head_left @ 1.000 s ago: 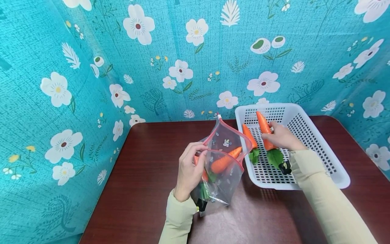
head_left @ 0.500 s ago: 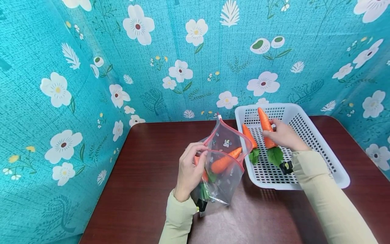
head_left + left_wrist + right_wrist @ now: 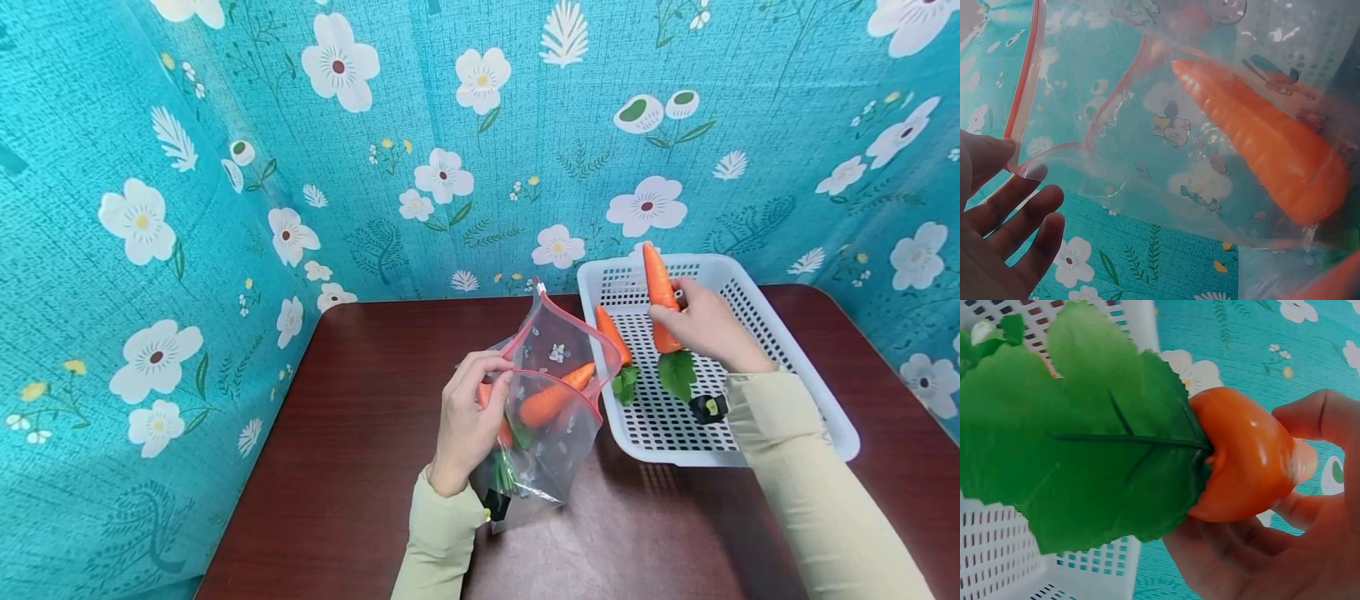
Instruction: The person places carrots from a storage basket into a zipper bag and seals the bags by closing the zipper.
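In the head view my left hand [image 3: 467, 417] pinches the red-edged rim of a clear zip bag [image 3: 551, 467], whose mouth gapes. Inside the bag lie an orange carrot [image 3: 551, 402] and another carrot [image 3: 503, 432], partly covered by my hand. The left wrist view shows thumb and index finger at the rim, with the carrot [image 3: 1266, 147] seen through printed plastic. My right hand [image 3: 708, 327] grips a carrot [image 3: 658, 279] over the basket, tip pointing up and away. Its green leaf [image 3: 1097, 437] fills much of the right wrist view.
A white perforated basket [image 3: 660, 455] stands at the right of the dark red-brown table [image 3: 360, 433]. One more leafy carrot [image 3: 612, 335] lies along its left side. Behind the table hangs a turquoise flowered cloth [image 3: 405, 100].
My right hand has lifted the carrot up and slightly to the right, so its tip now rises past the basket's far rim. The left hand and bag stay put.
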{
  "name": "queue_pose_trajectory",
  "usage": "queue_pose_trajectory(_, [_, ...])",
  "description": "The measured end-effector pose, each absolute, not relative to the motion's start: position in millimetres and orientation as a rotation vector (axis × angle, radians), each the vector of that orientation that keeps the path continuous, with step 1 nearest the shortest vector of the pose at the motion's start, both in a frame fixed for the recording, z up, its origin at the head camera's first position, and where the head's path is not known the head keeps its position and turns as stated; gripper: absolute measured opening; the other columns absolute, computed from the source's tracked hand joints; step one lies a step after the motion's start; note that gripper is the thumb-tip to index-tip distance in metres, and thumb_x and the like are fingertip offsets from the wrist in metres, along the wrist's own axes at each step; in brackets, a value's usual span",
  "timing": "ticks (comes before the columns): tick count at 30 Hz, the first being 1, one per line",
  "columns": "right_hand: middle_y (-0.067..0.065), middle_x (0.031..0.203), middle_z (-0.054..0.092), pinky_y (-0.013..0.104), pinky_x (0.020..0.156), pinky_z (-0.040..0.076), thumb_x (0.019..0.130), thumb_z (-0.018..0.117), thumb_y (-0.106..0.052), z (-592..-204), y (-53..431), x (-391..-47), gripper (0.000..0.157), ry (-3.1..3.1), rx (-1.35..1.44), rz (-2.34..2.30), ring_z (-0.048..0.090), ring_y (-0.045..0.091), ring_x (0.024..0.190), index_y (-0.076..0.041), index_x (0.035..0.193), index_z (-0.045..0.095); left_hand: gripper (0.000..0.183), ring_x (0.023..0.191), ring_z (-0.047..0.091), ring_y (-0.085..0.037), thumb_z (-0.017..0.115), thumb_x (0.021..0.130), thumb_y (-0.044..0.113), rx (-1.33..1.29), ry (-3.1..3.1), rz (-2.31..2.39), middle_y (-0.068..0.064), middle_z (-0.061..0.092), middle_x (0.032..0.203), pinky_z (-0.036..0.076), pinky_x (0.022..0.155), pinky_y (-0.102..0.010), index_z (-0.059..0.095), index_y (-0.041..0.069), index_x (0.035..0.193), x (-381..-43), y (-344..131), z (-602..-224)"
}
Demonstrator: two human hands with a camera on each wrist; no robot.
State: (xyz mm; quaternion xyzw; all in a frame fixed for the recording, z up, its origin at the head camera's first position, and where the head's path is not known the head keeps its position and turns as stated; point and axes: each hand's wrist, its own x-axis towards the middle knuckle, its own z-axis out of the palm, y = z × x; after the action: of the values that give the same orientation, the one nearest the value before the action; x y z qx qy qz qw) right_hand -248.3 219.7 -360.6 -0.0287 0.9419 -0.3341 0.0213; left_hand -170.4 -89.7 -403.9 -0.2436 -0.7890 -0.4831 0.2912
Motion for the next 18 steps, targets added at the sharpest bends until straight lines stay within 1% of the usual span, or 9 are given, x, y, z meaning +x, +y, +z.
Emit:
queue_pose_trajectory(4, [0.022, 0.094, 0.054, 0.031, 0.050, 0.044, 0.088, 0.045, -0.034, -354.4, 218.3, -246.1, 0.048, 2.957, -0.082, -1.066, 0.053, 0.025, 0.064, 0.000, 0.121, 0.035, 0.012, 0.092, 0.056, -0.012, 0.060, 0.084, 0.010, -0.655, -2.095, -1.282, -0.001, 0.060, 0.105, 0.047, 0.073, -0.024, 0.062, 0.012, 0.096, -170.4, -89.1, -403.7])
queue_pose_trajectory(7, [0.022, 0.096, 0.054, 0.031, 0.051, 0.044, 0.088, 0.044, -0.032, -350.4, 216.4, -244.4, 0.047, 2.976, -0.083, -1.097, 0.053, 0.027, 0.067, 0.000, 0.121, 0.036, 0.014, 0.092, 0.055, -0.012, 0.061, 0.083, 0.007, -0.659, -2.089, -1.279, -0.001, 0.060, 0.105, 0.046, 0.073, -0.024, 0.062, 0.012, 0.096, -170.4, -88.8, -403.5])
queue_pose_trajectory(13, [0.020, 0.101, 0.053, 0.032, 0.053, 0.045, 0.089, 0.041, -0.036, -339.8, 211.9, -238.6, 0.049, 2.980, -0.061, -1.177, 0.053, 0.028, 0.073, -0.004, 0.125, 0.035, 0.015, 0.089, 0.055, -0.011, 0.061, 0.082, 0.006, -0.656, -2.092, -1.280, -0.001, 0.060, 0.104, 0.047, 0.073, -0.023, 0.062, 0.012, 0.096, -170.3, -88.9, -403.6])
queue_pose_trajectory(18, [0.017, 0.101, 0.050, 0.031, 0.055, 0.046, 0.089, 0.040, -0.036, -329.5, 206.1, -233.1, 0.050, 3.013, -0.058, -1.260, 0.052, 0.029, 0.079, -0.005, 0.128, 0.035, 0.015, 0.089, 0.055, -0.011, 0.061, 0.083, 0.006, -0.652, -2.098, -1.278, -0.001, 0.060, 0.104, 0.047, 0.073, -0.024, 0.062, 0.012, 0.096, -170.4, -89.3, -403.7])
